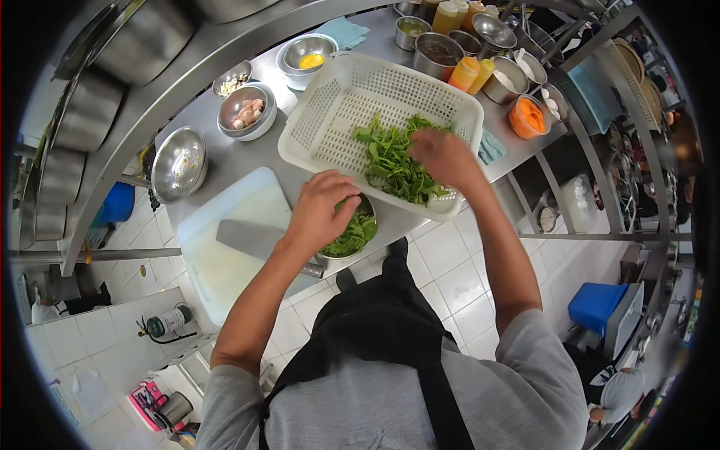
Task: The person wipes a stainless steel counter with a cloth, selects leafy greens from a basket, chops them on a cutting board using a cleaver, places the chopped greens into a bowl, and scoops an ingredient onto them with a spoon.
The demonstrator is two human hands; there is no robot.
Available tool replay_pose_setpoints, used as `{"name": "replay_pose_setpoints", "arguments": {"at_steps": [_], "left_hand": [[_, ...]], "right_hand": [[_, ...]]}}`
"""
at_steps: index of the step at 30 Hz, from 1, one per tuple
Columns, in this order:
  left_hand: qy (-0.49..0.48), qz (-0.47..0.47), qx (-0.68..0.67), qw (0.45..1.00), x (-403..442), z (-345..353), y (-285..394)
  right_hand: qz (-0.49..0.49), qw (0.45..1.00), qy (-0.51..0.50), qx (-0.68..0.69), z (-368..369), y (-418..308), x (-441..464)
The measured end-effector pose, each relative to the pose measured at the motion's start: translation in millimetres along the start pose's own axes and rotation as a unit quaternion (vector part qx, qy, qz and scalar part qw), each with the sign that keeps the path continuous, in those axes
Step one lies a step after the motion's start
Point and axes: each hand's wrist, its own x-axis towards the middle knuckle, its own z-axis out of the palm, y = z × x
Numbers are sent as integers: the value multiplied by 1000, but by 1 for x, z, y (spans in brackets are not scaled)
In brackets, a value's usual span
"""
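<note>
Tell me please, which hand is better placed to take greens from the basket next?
Probably the right hand: it is already at the greens in the basket. The left hand is at a bowl outside the basket.

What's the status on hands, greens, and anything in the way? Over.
Right hand at leafy greens in white basket, blurred, grip unclear. Left hand at greens-filled bowl. Cleaver on cutting board, handle close to bowl.

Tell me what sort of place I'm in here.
Most likely a commercial kitchen: a broad-bladed knife lies on a cutting board, leafy greens sit in a white perforated basket, and squeeze bottles stand among metal containers.
</note>
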Motion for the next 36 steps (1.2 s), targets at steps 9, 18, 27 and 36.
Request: {"name": "replay_pose_setpoints", "arguments": {"at_steps": [9, 18, 27, 36], "left_hand": [[-8, -29, -17, 999, 56, 57, 40], [93, -140, -60, 984, 103, 91, 20], [48, -251, -257, 932, 138, 157, 13], [164, -134, -319, 924, 145, 182, 22]], "right_hand": [[138, 956, -87, -242, 52, 103, 137], [-48, 984, -169, 22, -20, 104, 109], [-95, 982, -67, 147, -8, 119, 57], [-70, 952, -66, 292, -38, 103, 49]]}}
